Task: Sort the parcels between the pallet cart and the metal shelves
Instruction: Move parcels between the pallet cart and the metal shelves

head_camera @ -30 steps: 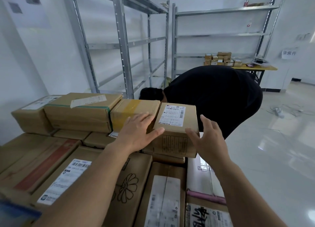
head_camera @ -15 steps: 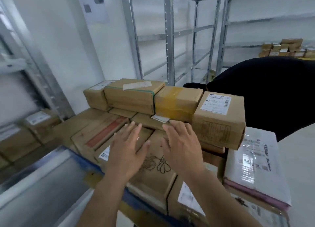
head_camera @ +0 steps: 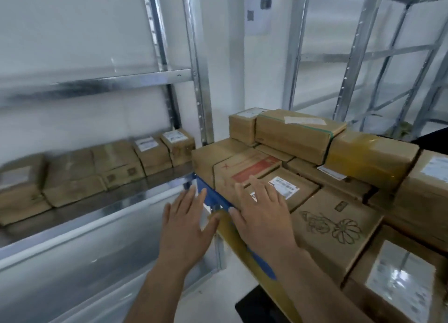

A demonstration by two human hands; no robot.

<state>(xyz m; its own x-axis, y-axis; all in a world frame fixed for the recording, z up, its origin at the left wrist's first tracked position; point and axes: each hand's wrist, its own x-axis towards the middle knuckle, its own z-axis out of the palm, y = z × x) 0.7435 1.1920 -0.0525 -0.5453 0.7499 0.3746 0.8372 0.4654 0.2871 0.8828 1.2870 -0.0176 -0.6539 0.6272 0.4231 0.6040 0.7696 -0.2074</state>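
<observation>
White wall [head_camera: 72, 26] behind the racking. Paper notice [head_camera: 258, 9] fixed high on the wall, with dark printed squares, text too blurred to read. Pale glossy floor [head_camera: 228, 284] below. Dark garment [head_camera: 434, 139] of a second person at the right edge.

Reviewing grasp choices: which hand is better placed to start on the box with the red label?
Right, probably. The right hand hovers open over the red-labelled box, while the left hand hangs off the cart's blue edge, beside the metal shelf.
</observation>
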